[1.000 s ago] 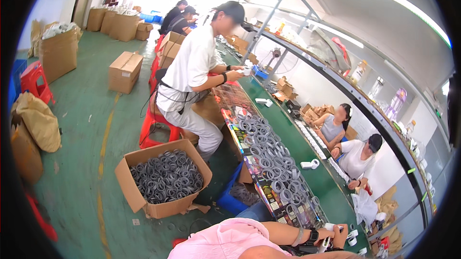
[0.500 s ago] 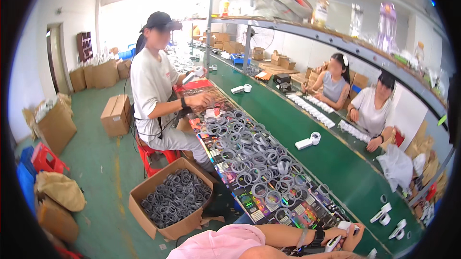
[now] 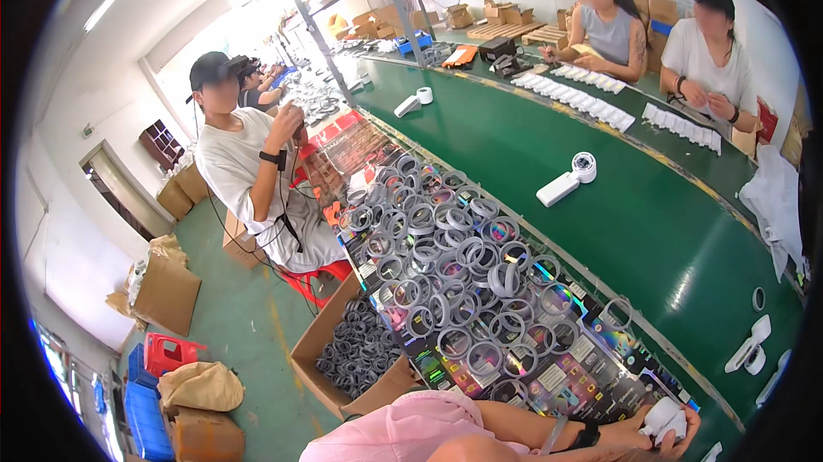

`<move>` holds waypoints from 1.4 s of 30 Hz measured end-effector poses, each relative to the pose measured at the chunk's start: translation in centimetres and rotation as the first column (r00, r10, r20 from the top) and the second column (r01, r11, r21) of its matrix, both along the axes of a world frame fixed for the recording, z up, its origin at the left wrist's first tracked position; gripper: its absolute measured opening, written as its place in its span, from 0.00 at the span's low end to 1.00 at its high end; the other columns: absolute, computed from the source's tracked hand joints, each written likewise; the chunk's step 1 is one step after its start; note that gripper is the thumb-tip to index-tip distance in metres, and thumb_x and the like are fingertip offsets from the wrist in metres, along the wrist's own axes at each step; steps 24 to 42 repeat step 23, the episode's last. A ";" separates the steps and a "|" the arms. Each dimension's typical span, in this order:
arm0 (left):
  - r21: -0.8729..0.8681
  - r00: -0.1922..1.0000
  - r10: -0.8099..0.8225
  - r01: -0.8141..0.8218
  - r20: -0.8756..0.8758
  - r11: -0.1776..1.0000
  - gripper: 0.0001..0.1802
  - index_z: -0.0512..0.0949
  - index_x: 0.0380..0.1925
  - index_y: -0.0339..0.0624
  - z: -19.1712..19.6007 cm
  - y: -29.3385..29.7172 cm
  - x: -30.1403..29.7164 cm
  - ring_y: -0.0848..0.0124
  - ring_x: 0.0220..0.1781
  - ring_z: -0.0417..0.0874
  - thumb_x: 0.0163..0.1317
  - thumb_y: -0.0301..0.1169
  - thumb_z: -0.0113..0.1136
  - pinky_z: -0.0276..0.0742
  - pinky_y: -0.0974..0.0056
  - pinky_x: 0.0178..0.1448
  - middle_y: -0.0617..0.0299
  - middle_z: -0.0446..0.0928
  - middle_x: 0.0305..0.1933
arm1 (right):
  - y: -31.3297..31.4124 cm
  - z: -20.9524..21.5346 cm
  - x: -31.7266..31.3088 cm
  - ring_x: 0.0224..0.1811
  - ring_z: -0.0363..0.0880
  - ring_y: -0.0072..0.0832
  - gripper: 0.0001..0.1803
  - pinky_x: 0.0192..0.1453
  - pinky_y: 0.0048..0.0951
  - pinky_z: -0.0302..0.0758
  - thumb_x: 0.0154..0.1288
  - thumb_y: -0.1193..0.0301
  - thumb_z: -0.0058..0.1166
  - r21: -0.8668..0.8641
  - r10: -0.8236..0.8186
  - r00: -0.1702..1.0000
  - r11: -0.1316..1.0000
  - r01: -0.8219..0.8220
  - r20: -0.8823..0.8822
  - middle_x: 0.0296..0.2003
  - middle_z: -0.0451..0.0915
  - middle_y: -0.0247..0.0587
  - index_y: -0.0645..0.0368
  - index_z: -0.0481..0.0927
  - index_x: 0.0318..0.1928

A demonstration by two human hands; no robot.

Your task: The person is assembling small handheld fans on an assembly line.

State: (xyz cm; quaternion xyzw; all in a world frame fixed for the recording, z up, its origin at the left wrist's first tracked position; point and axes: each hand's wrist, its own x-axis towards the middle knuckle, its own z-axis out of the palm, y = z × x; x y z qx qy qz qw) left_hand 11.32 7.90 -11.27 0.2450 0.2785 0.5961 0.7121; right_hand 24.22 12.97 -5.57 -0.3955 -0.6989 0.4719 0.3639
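Observation:
At the lower right edge of the head view, my left hand point(image 3: 633, 433) closes on a white handheld fan point(image 3: 663, 418), its round head facing up. The fingers of my right hand point(image 3: 688, 429) wrap the fan's far side; most of that hand is cut off or hidden. A black band circles my left wrist, below a pink sleeve. Beside my left forearm, many grey rings point(image 3: 506, 280) lie heaped on the printed bench top point(image 3: 549, 385). A white handheld fan point(image 3: 566, 181) rests on the green belt point(image 3: 634, 239).
More white fan parts point(image 3: 749, 346) and a grey ring point(image 3: 758, 298) lie on the belt at right. A cardboard box point(image 3: 319, 357) of grey rings stands on the floor. A co-worker point(image 3: 249, 162) sits at left; two others point(image 3: 604, 25) work across the belt beside rows of white parts point(image 3: 574, 100).
The view has swung and tilted. The white fan in my hands now shows its round head upward. The co-worker at left has raised both hands toward the chest.

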 end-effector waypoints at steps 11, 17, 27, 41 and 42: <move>-0.012 0.996 0.001 0.000 0.087 1.000 0.46 0.47 0.66 0.40 2.3 -0.7 -0.7 0.63 0.70 0.55 0.43 0.19 0.53 0.53 0.65 0.69 0.52 0.57 0.63 | 0.3 -0.2 0.4 0.55 0.68 0.41 0.32 0.58 0.40 0.66 0.62 0.55 0.56 0.147 0.038 0.999 0.988 -0.038 0.005 0.54 0.71 0.51 0.67 0.70 0.57; -0.061 0.999 -0.034 0.036 0.043 0.997 0.48 0.46 0.67 0.40 3.7 -1.2 -1.3 0.61 0.71 0.54 0.42 0.17 0.52 0.50 0.65 0.70 0.52 0.55 0.64 | 0.2 -0.5 0.8 0.54 0.69 0.41 0.28 0.56 0.40 0.69 0.62 0.62 0.56 0.109 0.053 0.998 0.993 -0.050 -0.028 0.54 0.70 0.52 0.66 0.70 0.57; -0.045 0.995 -0.082 0.079 -0.051 0.996 0.48 0.45 0.68 0.41 11.5 -14.2 -4.1 0.61 0.72 0.51 0.43 0.17 0.50 0.49 0.65 0.71 0.52 0.53 0.66 | 0.1 0.1 0.8 0.52 0.71 0.40 0.26 0.51 0.39 0.71 0.61 0.65 0.57 0.046 0.052 0.999 0.998 -0.051 -0.016 0.54 0.70 0.52 0.66 0.71 0.56; -0.045 0.995 -0.082 0.079 -0.051 0.996 0.48 0.45 0.68 0.41 11.5 -14.2 -4.1 0.61 0.72 0.51 0.43 0.17 0.50 0.49 0.65 0.71 0.52 0.53 0.66 | 0.1 0.1 0.8 0.52 0.71 0.40 0.26 0.51 0.39 0.71 0.61 0.65 0.57 0.046 0.052 0.999 0.998 -0.051 -0.016 0.54 0.70 0.52 0.66 0.71 0.56; -0.045 0.995 -0.082 0.079 -0.051 0.996 0.48 0.45 0.68 0.41 11.5 -14.2 -4.1 0.61 0.72 0.51 0.43 0.17 0.50 0.49 0.65 0.71 0.52 0.53 0.66 | 0.1 0.1 0.8 0.52 0.71 0.40 0.26 0.51 0.39 0.71 0.61 0.65 0.57 0.046 0.052 0.999 0.998 -0.051 -0.016 0.54 0.70 0.52 0.66 0.71 0.56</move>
